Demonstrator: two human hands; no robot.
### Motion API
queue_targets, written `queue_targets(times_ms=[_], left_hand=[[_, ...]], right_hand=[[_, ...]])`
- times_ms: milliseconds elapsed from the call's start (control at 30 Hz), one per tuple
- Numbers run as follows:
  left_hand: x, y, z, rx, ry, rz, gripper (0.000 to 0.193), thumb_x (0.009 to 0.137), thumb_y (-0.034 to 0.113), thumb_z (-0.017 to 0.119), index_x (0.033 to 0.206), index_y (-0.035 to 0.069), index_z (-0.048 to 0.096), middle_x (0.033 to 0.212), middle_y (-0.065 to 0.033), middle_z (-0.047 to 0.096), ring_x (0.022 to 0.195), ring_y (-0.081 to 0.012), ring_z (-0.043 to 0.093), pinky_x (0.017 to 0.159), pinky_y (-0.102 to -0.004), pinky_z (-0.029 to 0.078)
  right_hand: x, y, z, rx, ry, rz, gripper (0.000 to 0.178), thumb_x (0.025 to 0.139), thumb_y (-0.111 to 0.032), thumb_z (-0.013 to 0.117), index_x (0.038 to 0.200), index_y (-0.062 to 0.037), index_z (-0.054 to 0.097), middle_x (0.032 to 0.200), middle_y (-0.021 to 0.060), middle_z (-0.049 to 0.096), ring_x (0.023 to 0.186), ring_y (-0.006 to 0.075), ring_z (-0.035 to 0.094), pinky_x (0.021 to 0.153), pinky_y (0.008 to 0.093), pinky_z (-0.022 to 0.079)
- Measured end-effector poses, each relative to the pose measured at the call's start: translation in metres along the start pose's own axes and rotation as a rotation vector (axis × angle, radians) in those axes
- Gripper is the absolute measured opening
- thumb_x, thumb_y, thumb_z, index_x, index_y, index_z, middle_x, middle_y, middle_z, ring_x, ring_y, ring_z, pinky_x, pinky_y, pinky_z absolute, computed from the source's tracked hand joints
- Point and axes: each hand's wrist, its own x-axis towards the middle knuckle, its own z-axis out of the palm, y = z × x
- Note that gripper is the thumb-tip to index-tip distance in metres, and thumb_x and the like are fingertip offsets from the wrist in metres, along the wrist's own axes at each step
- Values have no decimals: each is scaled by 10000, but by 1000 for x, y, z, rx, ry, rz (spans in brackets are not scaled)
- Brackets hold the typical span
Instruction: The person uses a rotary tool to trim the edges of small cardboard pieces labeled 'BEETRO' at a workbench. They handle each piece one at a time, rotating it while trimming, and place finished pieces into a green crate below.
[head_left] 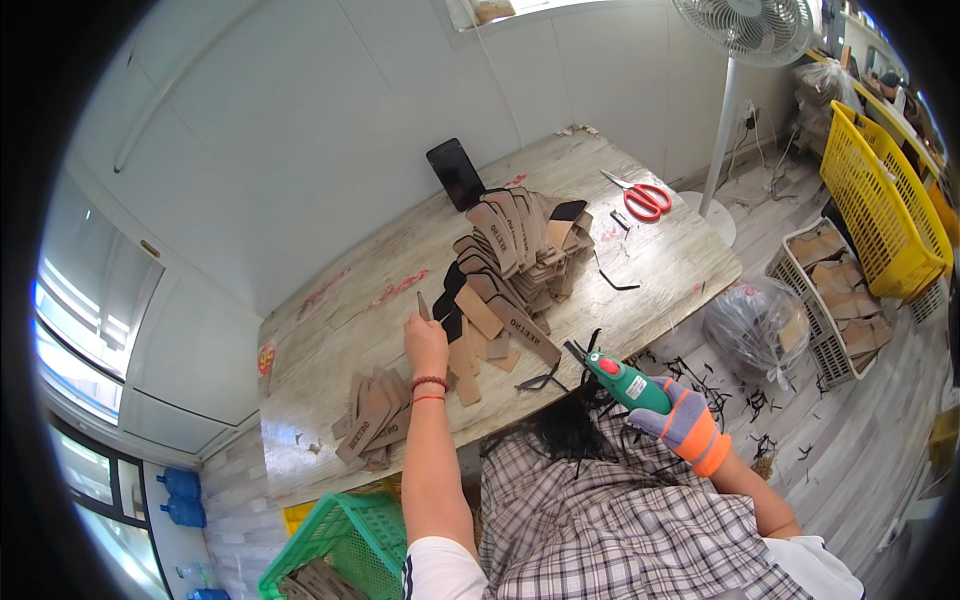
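left hand: bare, fingers closed narrow on one flat brown piece, which juts from the far side of the fist, pointing away from the body. hand is above the table, left of its middle; a red beaded bracelet is on the wrist.

right hand: in a grey and orange glove, wrapped around a green power cutter with a red button. the cutter's dark tip points far and left, at the table's near edge, well apart from the piece in the left hand.

just right of the left hand: loose tan pieces, overlapping. they run into the main pile, brown and black-edged, stacked far and right of the hand. smaller stack lies near and left, beside the left forearm.

farther out on the table: dark phone, propped at the far edge; red-handled scissors, lying right of the main pile; a thin black strip between pile and right edge.

off the table: black trimmings on the lap; green basket near left, with brown pieces inside; clear plastic bag at right; yellow basket farther right.
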Motion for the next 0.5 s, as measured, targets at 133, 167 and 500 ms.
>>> queue_targets(times_ms=[133,167,500], left_hand=[[-32,17,-35,-616,48,-117,117,838,19,464,916,-37,531,770,-137,608,689,-243,564,670,-363,469],[-40,20,-36,-912,77,-162,109,845,10,461,917,-27,533,790,-117,612,691,-209,559,668,-337,471],[-123,148,-56,-1841,-142,-529,93,933,70,543,1014,26,555,991,-66,633,877,-169,610,792,-324,521]], right_hand=[[4,7,9,-18,44,-91,588,742,-344,795,1162,0,571,896,92,678,770,129,636,697,273,518],[4,1,11,-17,36,-58,591,739,-345,796,1164,-1,572,896,96,679,772,134,639,699,275,519],[3,-14,18,-44,84,-8,610,738,-368,787,1166,6,565,918,120,681,807,163,659,726,283,519]])
